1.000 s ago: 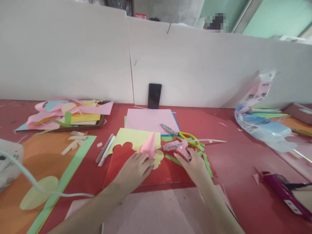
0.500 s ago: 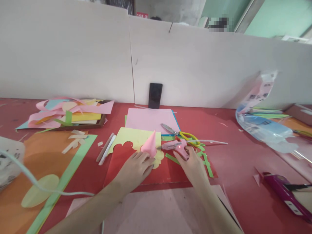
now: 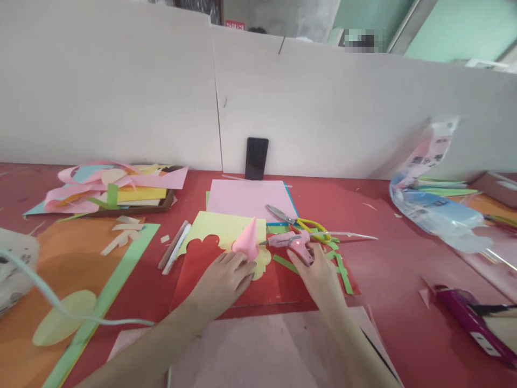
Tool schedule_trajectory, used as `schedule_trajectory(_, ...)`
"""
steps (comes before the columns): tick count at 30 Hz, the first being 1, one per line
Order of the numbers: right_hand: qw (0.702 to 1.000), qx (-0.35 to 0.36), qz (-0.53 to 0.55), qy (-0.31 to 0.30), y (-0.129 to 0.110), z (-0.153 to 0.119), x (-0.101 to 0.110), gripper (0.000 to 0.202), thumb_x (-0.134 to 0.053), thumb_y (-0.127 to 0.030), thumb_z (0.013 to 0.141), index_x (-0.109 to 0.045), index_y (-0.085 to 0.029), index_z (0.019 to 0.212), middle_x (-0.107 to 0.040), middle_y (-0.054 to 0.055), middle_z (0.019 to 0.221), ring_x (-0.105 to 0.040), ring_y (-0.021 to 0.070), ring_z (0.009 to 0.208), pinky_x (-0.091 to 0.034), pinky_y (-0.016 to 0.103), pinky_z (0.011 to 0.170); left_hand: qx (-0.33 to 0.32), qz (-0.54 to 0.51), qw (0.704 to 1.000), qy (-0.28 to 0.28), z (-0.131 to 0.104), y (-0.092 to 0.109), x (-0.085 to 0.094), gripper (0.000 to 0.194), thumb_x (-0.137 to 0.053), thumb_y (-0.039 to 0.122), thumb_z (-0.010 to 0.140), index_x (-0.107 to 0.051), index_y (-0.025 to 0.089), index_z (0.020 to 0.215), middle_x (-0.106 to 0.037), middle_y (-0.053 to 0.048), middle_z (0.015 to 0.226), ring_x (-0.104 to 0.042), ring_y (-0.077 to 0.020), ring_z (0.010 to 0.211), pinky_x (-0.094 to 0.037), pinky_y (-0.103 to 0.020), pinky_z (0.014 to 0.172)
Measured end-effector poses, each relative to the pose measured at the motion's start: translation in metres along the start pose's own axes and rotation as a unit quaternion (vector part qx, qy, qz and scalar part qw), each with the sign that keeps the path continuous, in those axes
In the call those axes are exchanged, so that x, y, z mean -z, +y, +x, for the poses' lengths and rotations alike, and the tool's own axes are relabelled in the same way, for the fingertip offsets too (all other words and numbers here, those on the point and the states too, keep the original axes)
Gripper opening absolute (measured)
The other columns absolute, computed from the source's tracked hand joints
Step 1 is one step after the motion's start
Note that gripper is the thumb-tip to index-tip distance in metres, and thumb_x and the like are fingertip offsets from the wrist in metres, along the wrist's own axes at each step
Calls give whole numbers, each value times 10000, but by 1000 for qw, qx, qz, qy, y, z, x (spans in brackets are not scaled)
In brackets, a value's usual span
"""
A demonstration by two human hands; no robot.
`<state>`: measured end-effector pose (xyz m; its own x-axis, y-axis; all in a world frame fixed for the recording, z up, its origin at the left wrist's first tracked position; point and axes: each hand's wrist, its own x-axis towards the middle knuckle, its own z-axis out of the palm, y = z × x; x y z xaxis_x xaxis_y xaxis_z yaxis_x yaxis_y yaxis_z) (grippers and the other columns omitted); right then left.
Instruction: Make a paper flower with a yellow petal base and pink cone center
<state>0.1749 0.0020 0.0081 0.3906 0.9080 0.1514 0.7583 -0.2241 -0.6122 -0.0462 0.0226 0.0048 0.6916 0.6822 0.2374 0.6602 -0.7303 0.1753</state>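
A pink paper cone [image 3: 247,241] stands point up over a yellow scalloped paper shape [image 3: 263,260] on a red sheet [image 3: 202,272]. My left hand [image 3: 226,276] has its fingers closed at the cone's base, and the fingertips are partly hidden. In my right hand [image 3: 319,272] is a pink hot glue gun [image 3: 298,245], its red light lit and a clear glue stick [image 3: 355,235] sticking out behind. The gun's nozzle points left, close beside the cone; whether it touches cannot be made out. Yellow-handled scissors [image 3: 283,214] lie just behind the gun.
Green paper strips [image 3: 343,274] lie right of the red sheet. A phone [image 3: 256,158] leans on the white partition [image 3: 323,108]. Paper scraps [image 3: 92,186] fill a tray at left, and a white cord [image 3: 100,321] crosses there. At right are a plastic bag [image 3: 440,210] and a purple tool [image 3: 468,318].
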Motion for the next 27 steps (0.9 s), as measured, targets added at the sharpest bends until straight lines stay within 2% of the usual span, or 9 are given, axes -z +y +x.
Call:
schedule_trajectory(11,999,-19,17,22,-1,2,6,367,-533,-552,688,-488,-224,846,-585,10,713,-553,192,632,-379,263,550,1,6,1000,-16,0,1,3,259,-327,216,880,-562,212,990,-527,-39,876,-492,-159,774,-424,-337,738)
schedule_trajectory(15,1000,-13,-6,1,1,1,5,375,-499,-554,707,-489,-223,881,-594,27,748,-567,219,663,-374,277,548,4,-1,1000,-7,0,1,2,253,-334,215,878,-561,216,990,-530,-34,873,-498,-157,769,-427,-329,725)
schedule_trajectory(20,1000,1,-19,-2,0,-2,0,395,-473,-547,731,-482,-223,955,-608,59,898,-582,238,761,-385,283,570,-4,6,1000,8,0,1,1,248,-349,210,871,-561,212,1000,-533,-36,866,-503,-163,769,-427,-330,717)
schedule_trajectory(27,999,20,-36,-4,1,-1,-2,389,-472,-541,737,-481,-214,949,-610,59,855,-584,246,756,-384,283,558,-8,10,1000,11,1,2,3,233,-370,198,862,-556,208,1002,-531,-34,869,-501,-159,763,-425,-318,707)
